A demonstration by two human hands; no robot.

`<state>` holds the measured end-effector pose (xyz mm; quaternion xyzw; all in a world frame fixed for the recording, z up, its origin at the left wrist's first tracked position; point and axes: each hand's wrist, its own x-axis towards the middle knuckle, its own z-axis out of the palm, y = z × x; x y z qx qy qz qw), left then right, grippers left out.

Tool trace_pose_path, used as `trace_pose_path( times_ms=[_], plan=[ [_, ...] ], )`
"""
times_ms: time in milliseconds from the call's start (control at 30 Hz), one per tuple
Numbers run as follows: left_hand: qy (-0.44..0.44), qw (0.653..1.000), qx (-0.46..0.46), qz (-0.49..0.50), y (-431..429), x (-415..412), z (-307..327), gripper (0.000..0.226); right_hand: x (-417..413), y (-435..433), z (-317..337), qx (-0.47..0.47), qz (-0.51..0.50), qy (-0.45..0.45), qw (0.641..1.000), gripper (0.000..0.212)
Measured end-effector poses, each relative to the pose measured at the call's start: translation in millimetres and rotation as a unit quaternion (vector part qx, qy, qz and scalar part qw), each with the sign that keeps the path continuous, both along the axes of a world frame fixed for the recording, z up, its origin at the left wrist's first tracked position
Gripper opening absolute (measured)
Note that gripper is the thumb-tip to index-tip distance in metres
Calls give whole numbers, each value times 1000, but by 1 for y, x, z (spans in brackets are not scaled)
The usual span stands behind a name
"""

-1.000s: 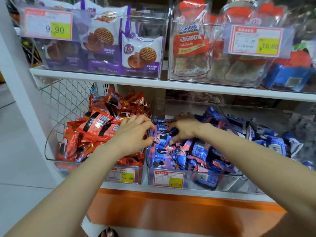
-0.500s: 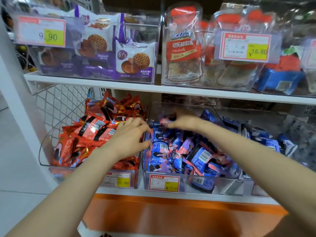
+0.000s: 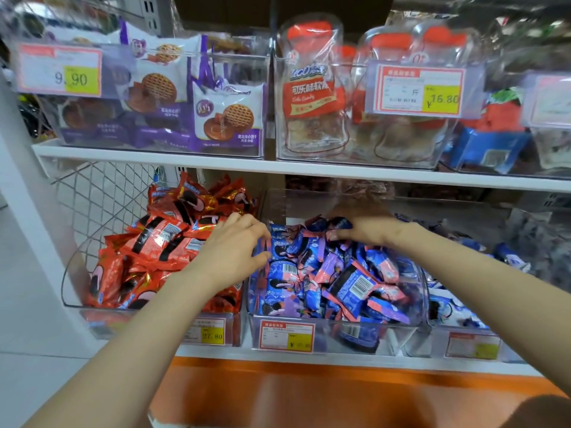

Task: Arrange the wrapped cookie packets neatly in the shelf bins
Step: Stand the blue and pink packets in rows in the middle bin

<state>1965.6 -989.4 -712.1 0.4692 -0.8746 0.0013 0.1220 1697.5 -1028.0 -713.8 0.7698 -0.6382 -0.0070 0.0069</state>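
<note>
— Shelf, lower row: what changed?
— Right hand has moved to the back of the blue packets, fingers curled on one. Left hand stays at the bin wall, fingers bent; grip unclear. Heap likely still needs levelling.

Both arms reach forward. The left hand lies palm-down with bent fingers. The right hand curls its fingers round a packet.

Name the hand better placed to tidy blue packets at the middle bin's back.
Right. The right hand grips blue wrapped cookie packets at the back of the clear plastic bin; the left hand sits at its left wall.
</note>
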Motion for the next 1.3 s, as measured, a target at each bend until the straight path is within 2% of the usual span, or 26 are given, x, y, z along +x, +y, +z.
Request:
trace_pose_path(
  times_ms=[67, 167, 267, 367, 500, 800, 933, 1067, 1200, 1300],
  plan=[
    [-6, 1000, 2, -9, 1, 1, -2, 39, 15, 5, 0, 2, 50, -25, 998, 55],
    [-31, 999, -2, -26, 0, 5, -5, 42, 41, 22, -2, -5, 175, 3, 984, 51],
    [-36, 999, -4, -33, -1, 7, -7, 46, 66, 36, -15, 52, 264, 98, 958, 61],
    [-34, 999, -8, -41, -1, 9, -8, 44, 80, 38, -39, 111, 300, 170, 932, 69],
    [-32, 998, -11, -50, -3, 9, -8, 42, 84, 30, -55, 73, 303, 164, 936, 61],
    [-46, 998, -9, -48, -4, 8, -9, 43, 74, 27, -57, 37, 227, 135, 964, 62],
    [-49, 998, -2, -43, -2, 6, -7, 42, 72, 30, -58, 44, 232, 149, 960, 70],
    [-43, 999, 1, -28, -1, 2, -4, 41, 82, 35, -63, 68, 233, 98, 965, 65],
    [-38, 999, 3, -16, -3, -1, -1, 37, 90, 36, -67, 58, 238, 142, 959, 61],
    [-38, 999, 11, -14, -4, 0, -2, 37, 77, 33, -55, 79, 231, 147, 959, 69]
  ],
)
